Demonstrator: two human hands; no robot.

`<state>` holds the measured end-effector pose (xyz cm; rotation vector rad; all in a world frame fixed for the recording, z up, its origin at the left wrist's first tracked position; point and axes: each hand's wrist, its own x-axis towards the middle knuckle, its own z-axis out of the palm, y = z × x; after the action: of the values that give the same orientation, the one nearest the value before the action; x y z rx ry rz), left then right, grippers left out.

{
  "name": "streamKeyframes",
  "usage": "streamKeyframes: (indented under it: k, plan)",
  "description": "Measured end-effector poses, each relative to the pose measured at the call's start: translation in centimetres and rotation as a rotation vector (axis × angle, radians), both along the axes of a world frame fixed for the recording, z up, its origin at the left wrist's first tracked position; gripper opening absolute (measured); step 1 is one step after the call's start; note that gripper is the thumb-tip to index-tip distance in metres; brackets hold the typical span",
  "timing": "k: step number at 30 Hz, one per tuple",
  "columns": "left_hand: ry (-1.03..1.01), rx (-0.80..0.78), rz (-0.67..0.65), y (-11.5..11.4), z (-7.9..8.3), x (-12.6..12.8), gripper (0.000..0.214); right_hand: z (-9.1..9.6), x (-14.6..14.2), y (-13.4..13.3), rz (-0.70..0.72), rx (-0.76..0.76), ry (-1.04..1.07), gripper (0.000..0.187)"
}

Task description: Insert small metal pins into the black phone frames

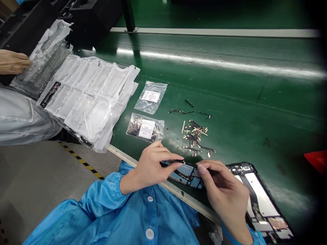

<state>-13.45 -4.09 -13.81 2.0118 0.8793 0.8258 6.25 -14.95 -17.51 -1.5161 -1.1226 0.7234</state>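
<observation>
A phone frame [187,177] with a bluish inner face lies tilted between my hands at the table's front edge. My left hand [155,164] is closed, its thumb and forefinger pinching a thin dark strip [176,161] over the frame's upper edge. My right hand [227,190] is closed too, with thumb and fingertips on the frame's other end; whether a small part is also held there is hidden. Just beyond lies a loose pile of small black and gold flex cables [195,134]. A second phone frame [263,200] lies right of my right hand, partly covered by it.
Two clear labelled bags, one flat [151,97] and one filled with small parts [134,126], lie left of the pile. Farther left are stacked trays under white wrapping [89,92]. Another person's hand [15,62] touches a clear tray stack. Something red [316,160] is at right.
</observation>
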Motion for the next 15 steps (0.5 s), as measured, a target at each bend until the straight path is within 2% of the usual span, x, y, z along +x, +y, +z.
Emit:
streamKeyframes:
  k: [3,8,11,15]
  plan:
    - [0.024,0.022,0.011,0.1,-0.4,0.0,0.015,-0.1,0.1,0.0,-0.001,0.012,-0.039,0.002]
    - [0.021,0.072,-0.014,0.3,-1.0,0.0,0.015,0.4,0.7,0.5,0.149,0.128,-0.275,0.010]
    - [-0.021,0.105,-0.024,0.3,-1.0,0.0,0.013,1.0,0.4,0.6,0.125,0.149,-0.315,0.008]
    - [-0.101,0.187,-0.019,0.2,-1.1,0.0,0.010,1.8,-0.5,0.4,0.066,0.081,-0.240,0.004]
